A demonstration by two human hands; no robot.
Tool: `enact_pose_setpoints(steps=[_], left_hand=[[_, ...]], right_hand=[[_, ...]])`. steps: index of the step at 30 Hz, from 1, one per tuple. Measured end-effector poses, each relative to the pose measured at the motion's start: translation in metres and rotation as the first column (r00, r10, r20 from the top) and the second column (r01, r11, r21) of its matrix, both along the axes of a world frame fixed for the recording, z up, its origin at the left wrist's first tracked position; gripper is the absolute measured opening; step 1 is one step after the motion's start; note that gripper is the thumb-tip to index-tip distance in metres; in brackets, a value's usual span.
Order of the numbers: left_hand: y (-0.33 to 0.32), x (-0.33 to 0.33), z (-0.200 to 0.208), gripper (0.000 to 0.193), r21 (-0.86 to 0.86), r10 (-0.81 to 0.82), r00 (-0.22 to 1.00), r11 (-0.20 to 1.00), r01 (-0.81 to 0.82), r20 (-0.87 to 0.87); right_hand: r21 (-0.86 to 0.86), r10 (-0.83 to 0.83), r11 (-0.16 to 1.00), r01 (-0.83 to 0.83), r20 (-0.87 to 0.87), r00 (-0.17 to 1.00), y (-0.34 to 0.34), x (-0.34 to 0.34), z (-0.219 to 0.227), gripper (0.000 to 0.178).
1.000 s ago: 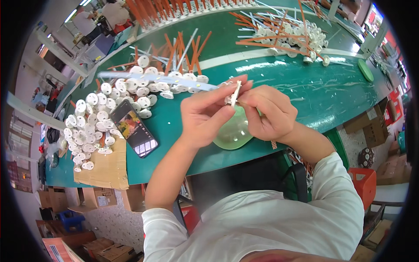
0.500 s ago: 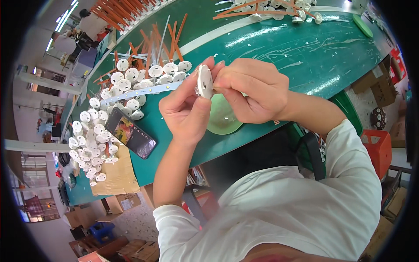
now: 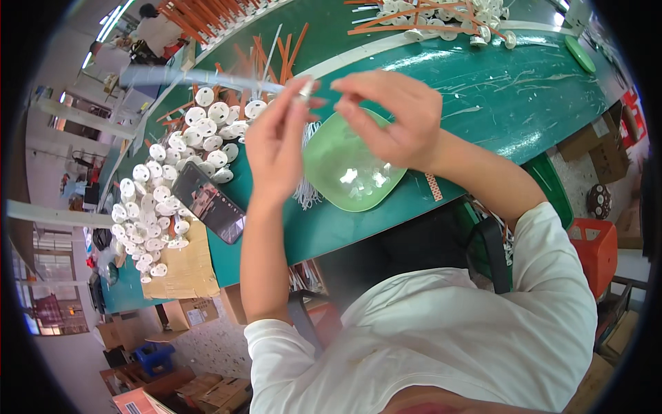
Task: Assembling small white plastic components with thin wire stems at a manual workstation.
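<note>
White piece [image 3: 306, 89] between left fingers [image 3: 292, 116], right fingers [image 3: 365, 85] apart

The pale strip [image 3: 200, 77] is smeared by blur, and the white piece [image 3: 306, 89] is largely covered by the left hand [image 3: 276, 141]. Whether anything is pinched by the right hand [image 3: 403, 117] cannot be told — its fingertips are blurred. White wires [image 3: 307, 193] are partly hidden by the left wrist; the clear bits [image 3: 364, 182] are too small to be identified — orange sticks [image 3: 200, 19] are cut off above.
</note>
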State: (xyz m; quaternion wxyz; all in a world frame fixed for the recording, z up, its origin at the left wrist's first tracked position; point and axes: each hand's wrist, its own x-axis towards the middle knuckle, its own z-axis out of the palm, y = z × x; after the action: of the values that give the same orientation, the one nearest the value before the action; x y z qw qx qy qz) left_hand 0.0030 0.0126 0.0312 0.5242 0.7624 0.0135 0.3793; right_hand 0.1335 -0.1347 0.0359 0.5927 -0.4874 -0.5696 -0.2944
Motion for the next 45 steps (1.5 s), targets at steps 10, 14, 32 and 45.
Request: enact_pose_setpoints(steps=[10, 14, 32, 45], left_hand=[[0.086, -0.016, -0.013, 0.029, 0.758, 0.666, 0.746, 0.485, -0.436, 0.003], [0.081, -0.018, -0.014, 0.031, 0.820, 0.808, 0.589, 0.342, -0.458, -0.008], [0.035, -0.014, -0.011, 0.022, 0.756, 0.489, 0.843, 0.459, -0.467, 0.224], [0.022, -0.010, -0.020, 0.018, 0.710, 0.409, 0.896, 0.579, -0.400, 0.172]], right_hand=[[-0.100, -0.010, 0.995, 0.011, 0.006, 1.000, 0.012, 0.012, -0.008, 0.011], [-0.164, -0.019, 0.986, 0.021, 0.016, 1.000, 0.007, 0.007, -0.003, 0.010], [-0.697, -0.769, 0.034, 0.717, 0.440, 0.464, -0.070, 0.271, 0.000, 0.032], [-0.301, -0.624, 0.140, 0.943, 0.713, 0.320, -0.071, 0.262, 0.029, 0.019]])
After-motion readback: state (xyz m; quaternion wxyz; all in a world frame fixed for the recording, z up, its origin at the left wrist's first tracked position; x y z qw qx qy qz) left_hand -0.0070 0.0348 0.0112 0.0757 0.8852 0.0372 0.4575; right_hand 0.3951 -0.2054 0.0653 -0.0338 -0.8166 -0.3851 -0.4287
